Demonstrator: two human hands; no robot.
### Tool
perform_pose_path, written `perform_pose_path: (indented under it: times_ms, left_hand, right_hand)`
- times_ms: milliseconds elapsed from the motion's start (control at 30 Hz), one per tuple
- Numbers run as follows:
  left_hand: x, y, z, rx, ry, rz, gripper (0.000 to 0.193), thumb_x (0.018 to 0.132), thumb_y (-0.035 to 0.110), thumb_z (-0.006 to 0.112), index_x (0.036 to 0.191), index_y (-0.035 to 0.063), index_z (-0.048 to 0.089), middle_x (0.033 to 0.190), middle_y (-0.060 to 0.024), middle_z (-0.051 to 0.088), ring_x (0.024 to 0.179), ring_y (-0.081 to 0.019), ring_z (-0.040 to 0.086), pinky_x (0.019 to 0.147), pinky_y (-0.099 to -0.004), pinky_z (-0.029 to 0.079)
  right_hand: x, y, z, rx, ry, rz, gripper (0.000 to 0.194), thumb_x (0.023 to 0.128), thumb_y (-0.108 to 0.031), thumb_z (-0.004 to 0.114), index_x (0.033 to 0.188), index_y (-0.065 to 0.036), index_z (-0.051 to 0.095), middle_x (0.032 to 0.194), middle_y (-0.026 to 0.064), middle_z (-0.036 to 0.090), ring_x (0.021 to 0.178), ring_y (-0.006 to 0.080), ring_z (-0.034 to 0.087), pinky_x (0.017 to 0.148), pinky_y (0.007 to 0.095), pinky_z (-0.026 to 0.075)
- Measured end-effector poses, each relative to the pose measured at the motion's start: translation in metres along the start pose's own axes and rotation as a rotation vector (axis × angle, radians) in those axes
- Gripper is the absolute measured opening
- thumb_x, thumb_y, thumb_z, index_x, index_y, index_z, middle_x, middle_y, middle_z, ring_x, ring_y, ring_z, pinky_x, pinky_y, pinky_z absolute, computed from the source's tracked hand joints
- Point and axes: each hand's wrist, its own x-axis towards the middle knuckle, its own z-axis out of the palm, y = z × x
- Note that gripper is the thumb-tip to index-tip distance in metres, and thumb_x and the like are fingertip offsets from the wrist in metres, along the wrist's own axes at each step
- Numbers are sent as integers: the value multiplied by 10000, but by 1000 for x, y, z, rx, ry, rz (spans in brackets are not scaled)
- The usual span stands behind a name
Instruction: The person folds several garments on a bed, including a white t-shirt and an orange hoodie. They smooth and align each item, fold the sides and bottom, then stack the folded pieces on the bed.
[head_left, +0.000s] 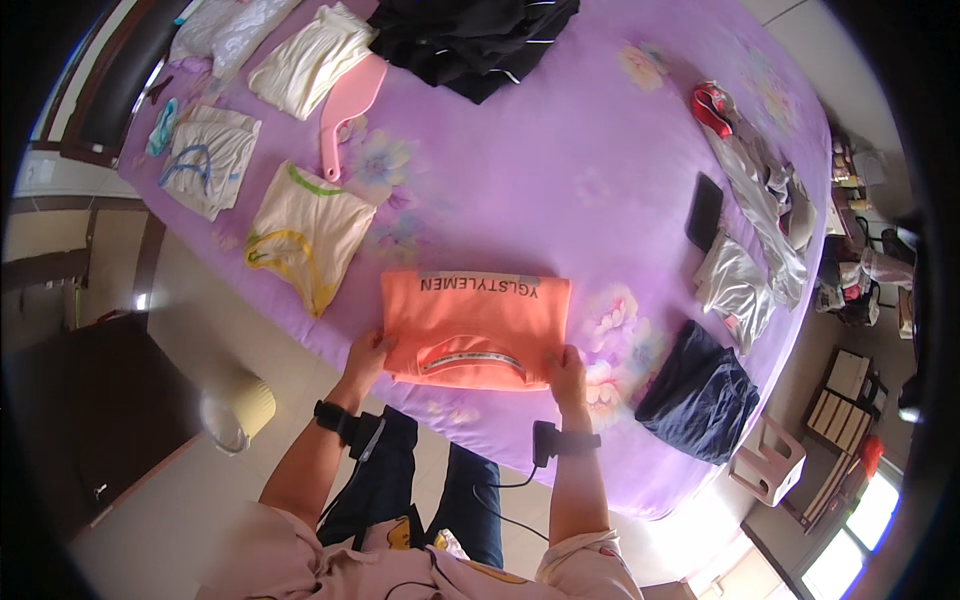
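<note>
An orange T-shirt (476, 322), folded into a rectangle, lies at the near edge of a bed with a purple floral sheet (517, 195). Its neckline faces me, and dark printed lettering runs along the far side. My left hand (367, 360) pinches the shirt's left edge near the lower corner. On the opposite edge, my right hand (568, 375) grips the cloth between thumb and fingers. Both wrists wear black straps with small devices and cables. Left of the shirt rests a folded cream shirt (315, 225) with yellow and green trim.
Folded white garments (214, 161), a cream garment (307, 64) and a pink paddle-like object (349, 105) lie at left. Black clothes (472, 37) are at the far side. Right are a phone (705, 211), silvery clothes (739, 289) and navy cloth (697, 394). A plastic stool (776, 465) stands beside the bed.
</note>
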Motion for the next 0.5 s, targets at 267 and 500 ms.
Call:
perform_pose_path:
  times_ms: [267, 500]
  left_hand:
    - [-14, -17, -16, -192, -137, -41, 439, 868, 211, 628, 1224, -5, 487, 1151, -76, 548, 1027, -154, 507, 871, -301, 419]
    - [6, -28, 3, 182, -76, 126, 676, 756, 159, 705, 1316, -35, 380, 1275, -142, 463, 1152, -244, 460, 1007, -348, 348]
  right_hand:
    - [-12, 4, 6, 15, 42, -155, 357, 740, -203, 728, 1005, -16, 578, 890, 156, 612, 816, 288, 573, 770, 390, 461]
    - [-5, 11, 30, 106, -136, 122, 566, 663, -279, 773, 1092, -8, 523, 956, 193, 616, 913, 334, 609, 763, 413, 491]
